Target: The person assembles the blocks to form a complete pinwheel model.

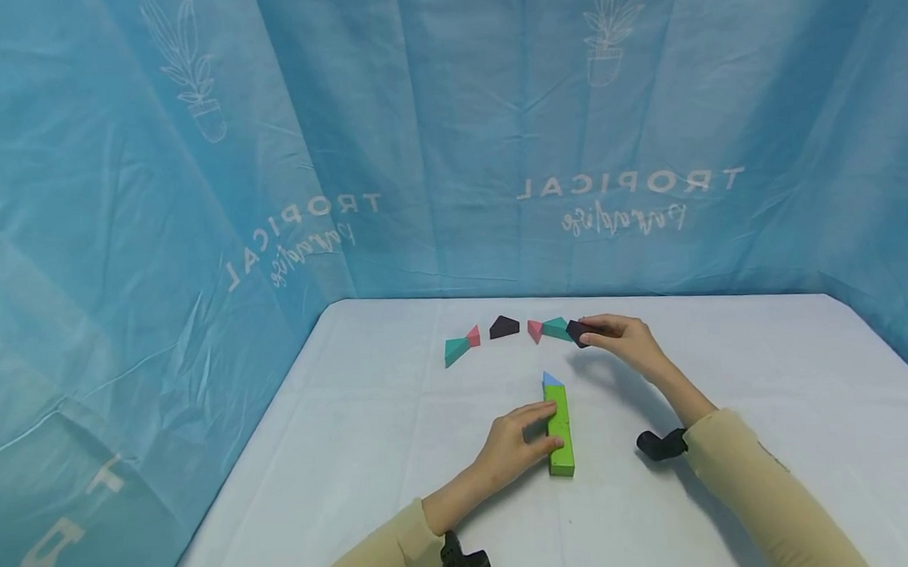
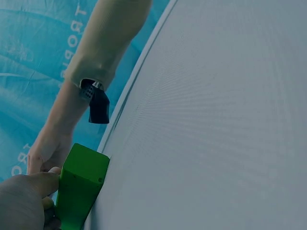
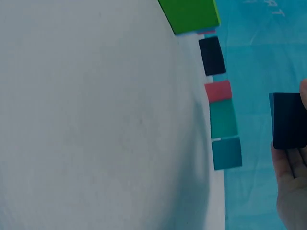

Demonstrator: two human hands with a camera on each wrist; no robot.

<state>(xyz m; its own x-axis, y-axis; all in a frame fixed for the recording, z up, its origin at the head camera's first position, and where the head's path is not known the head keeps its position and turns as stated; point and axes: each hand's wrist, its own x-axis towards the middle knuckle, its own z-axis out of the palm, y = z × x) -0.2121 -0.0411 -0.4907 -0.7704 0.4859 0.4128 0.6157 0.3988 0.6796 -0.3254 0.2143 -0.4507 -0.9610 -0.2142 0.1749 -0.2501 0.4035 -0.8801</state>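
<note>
My left hand grips a long green bar, which looks like two green blocks end to end, between thumb and fingers. A light blue triangular block touches the bar's far end. Farther off, my right hand pinches a dark block between thumb and fingers; the fingers partly cover it. In the head view this block overlaps the right end of a teal block. A pink triangular block adjoins the teal one on its left.
Left of these lies another dark block with slanted sides. A second pink block touches a teal triangular block farther left. The white tabletop ends at a blue printed curtain behind and at both sides.
</note>
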